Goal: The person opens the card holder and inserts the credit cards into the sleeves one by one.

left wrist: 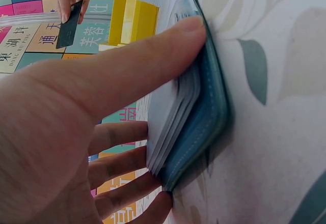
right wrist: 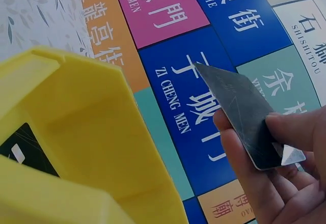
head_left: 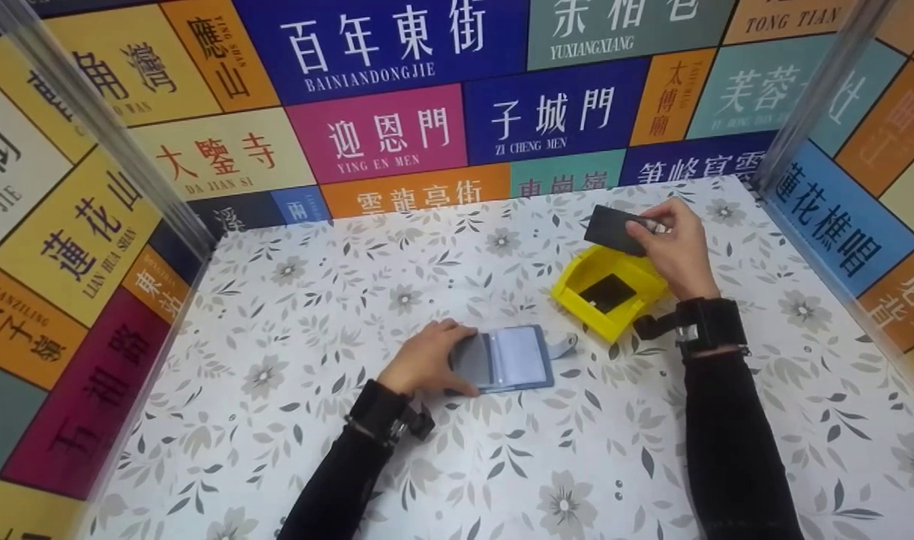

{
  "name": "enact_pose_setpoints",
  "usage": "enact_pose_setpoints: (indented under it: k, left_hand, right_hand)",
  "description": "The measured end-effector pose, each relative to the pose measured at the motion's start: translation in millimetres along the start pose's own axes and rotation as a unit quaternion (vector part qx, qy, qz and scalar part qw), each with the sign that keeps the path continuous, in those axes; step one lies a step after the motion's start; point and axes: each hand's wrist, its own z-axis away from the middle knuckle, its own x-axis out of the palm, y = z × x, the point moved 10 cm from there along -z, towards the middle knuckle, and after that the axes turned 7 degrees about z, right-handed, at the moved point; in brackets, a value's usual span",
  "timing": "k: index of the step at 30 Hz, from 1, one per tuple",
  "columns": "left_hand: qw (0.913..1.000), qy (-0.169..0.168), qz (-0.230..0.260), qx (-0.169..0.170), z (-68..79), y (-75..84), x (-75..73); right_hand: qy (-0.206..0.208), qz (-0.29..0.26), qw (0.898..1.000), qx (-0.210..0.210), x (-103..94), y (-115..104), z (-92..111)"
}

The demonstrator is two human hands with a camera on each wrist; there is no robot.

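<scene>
Between thumb and fingers, my right hand [head_left: 681, 251] pinches a dark card [head_left: 610, 227], raised above the yellow bin [head_left: 612, 328]. The right wrist view shows fine lines on this card [right wrist: 239, 112] and a silvery corner by the thumb. Inside the bin lies another black card [head_left: 610, 292] with a small light patch. My left hand [head_left: 423, 356] grips the left edge of a blue card holder [head_left: 546, 356], spread open on the table with clear sleeves showing. In the left wrist view the thumb lies across the sleeves [left wrist: 173, 112], fingers at their edge.
A light strap with a snap [head_left: 565, 346] sticks out from the card holder's right side, towards the bin. The tabletop [head_left: 352, 300] has a floral print. Colourful panels with lettering [head_left: 382, 131] stand behind it and at both sides, with clear corner posts [head_left: 824, 90].
</scene>
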Motion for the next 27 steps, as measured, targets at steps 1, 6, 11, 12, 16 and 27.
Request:
enact_pose_setpoints:
  k: [1,6,11,12,16,27]
  left_hand:
    - [1.0000,0.001,0.000,0.001,0.2,-0.1,-0.3]
    - [1.0000,0.001,0.003,-0.002,0.6,-1.2,-0.6]
    - [1.0000,0.000,0.004,0.000,1.2,0.2,-0.6]
    - [1.0000,0.000,0.005,0.001,1.3,0.4,-0.7]
    - [1.0000,0.001,0.006,0.001,0.7,0.6,-0.6]
    - [0.9999,0.004,0.011,-0.002,1.2,-0.1,-1.1]
  right_hand:
    - [-0.008,-0.002,1.000,0.007,0.9,1.5,0.3]
    - [-0.114,0.008,0.993,0.019,20.6,3.6,3.2]
    - [-0.134,0.035,0.990,0.034,28.8,6.0,4.3]
    - [-0.131,0.039,0.990,0.038,28.5,7.0,4.3]
    - [-0.148,0.029,0.988,0.042,33.1,6.9,5.5]
    - [-0.238,-0.002,0.971,0.011,100.2,-12.9,26.4]
